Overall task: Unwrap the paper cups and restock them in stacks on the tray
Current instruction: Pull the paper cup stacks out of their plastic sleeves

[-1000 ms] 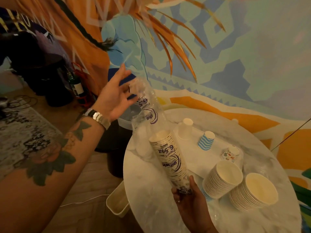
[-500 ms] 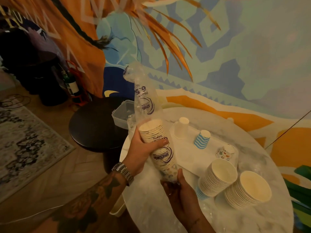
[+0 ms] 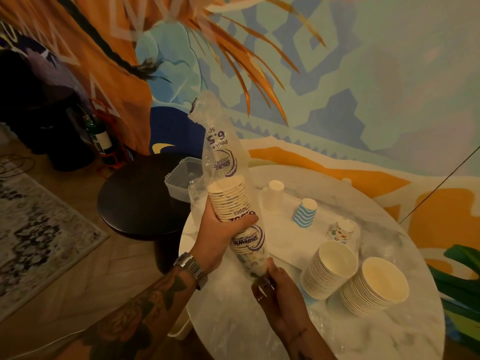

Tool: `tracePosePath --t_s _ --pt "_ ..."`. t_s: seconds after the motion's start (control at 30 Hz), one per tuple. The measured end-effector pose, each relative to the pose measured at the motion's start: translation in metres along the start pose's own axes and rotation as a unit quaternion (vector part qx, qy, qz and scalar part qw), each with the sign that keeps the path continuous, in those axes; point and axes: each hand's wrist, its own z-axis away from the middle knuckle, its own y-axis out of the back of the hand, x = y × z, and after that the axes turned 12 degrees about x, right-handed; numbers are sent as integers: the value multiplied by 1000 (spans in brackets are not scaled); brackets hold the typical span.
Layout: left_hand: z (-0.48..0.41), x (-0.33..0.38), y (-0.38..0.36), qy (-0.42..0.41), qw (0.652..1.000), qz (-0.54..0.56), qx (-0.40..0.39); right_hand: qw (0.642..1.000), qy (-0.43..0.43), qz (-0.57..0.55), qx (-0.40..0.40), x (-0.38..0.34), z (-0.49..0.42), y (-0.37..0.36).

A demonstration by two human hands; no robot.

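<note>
Cups of printed paper (image 3: pixel 230 201), stacked in a clear plastic sleeve (image 3: pixel 220 152), slant upward above the white marble tabletop (image 3: pixel 233 327), left hand (image 3: pixel 220 240) wrapped round the stack, right hand (image 3: pixel 280 294) pinching the sleeve's lower end.

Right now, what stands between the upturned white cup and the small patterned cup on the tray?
Head view: an upturned blue-and-white striped cup stands between the white cup and the patterned cup.

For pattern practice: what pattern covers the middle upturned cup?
The cup has blue-and-white wavy stripes; head view.
</note>
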Motion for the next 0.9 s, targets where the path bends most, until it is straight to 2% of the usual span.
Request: tracePosePath --t_s 0.3,0.6,0.73,0.9 --pt "1 -3 -1 -12 1000 -8 -27 995 78 38 -54 -4 7 -3" --pt "2 -8 0 -18 998 -43 -44 986 99 102 -86 -6 16 -7" --pt "3 -7 0 -22 997 -56 -56 977 121 148 -89 -6 15 -7" --pt "-3 2 3 -24 997 -47 -58 954 160 216 -134 -14 8 -5"
